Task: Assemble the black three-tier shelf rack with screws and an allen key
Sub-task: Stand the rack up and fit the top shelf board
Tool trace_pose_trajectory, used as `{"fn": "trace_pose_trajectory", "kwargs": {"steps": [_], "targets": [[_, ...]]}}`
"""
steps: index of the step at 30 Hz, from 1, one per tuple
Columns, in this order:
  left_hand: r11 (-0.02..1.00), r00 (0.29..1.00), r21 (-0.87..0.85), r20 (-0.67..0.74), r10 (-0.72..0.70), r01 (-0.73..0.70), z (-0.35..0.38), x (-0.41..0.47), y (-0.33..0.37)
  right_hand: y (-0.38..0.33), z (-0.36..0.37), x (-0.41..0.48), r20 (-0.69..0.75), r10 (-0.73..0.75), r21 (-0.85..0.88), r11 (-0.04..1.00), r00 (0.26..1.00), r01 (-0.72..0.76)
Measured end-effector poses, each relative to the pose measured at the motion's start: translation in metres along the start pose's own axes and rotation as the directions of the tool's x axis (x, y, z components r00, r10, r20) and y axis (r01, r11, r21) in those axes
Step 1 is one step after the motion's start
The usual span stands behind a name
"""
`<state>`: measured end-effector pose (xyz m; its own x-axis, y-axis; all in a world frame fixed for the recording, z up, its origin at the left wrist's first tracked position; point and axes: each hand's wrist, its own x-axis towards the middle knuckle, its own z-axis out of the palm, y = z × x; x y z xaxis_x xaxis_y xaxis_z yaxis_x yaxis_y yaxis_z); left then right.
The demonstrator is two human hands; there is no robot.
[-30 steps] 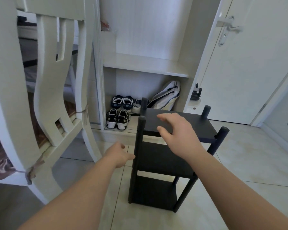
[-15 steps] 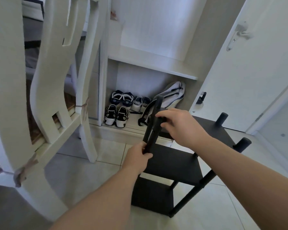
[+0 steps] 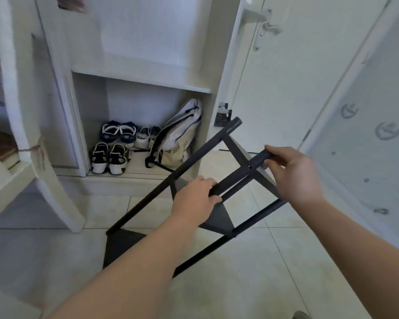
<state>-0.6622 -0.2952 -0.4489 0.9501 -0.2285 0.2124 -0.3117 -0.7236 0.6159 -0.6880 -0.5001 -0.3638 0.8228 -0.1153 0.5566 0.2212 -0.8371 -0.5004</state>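
Since all three shelves sit fixed between their posts, the black rack [image 3: 122, 246] looks assembled, or very nearly so; it leans steeply over the tiled floor [image 3: 251, 291], its lower end down by the white chair leg [image 3: 62, 192] and its top end raised toward the door [image 3: 286, 100]. Both hands hold the same near post; the left hand [image 3: 194, 200] wraps it lower down; the right hand [image 3: 294, 173] curls round its upper end. A small hole [image 3: 250, 167] shows in that post between them; whether a screw sits in it I cannot tell. No allen key or loose screws are in view; what remains, I judge, is checking or tightening joints, then standing the rack upright.
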Motion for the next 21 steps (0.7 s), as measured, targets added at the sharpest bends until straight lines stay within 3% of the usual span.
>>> {"fn": "trace_pose_trajectory", "kwargs": {"steps": [4,9,18,21], "targets": [[0.983,0.997,0.169,0.049,0.067,-0.075,0.058,0.011,0.041,0.082,-0.019,-0.024,-0.06,0.244,0.023,0.97,0.968,-0.243],[0.907,0.958,0.36,0.259,0.127,-0.218,0.14,0.017,0.06,0.184,-0.011,-0.077,-0.022,0.543,0.077,0.838,0.839,-0.54],[0.749,0.849,0.504,0.507,0.148,-0.431,0.217,0.025,-0.002,0.264,0.085,-0.149,0.117,0.789,0.105,0.594,0.603,-0.798],[0.742,0.836,0.499,0.528,0.149,-0.448,0.224,0.028,-0.028,0.272,0.117,-0.153,0.153,0.812,0.147,0.546,0.564,-0.825]]}}
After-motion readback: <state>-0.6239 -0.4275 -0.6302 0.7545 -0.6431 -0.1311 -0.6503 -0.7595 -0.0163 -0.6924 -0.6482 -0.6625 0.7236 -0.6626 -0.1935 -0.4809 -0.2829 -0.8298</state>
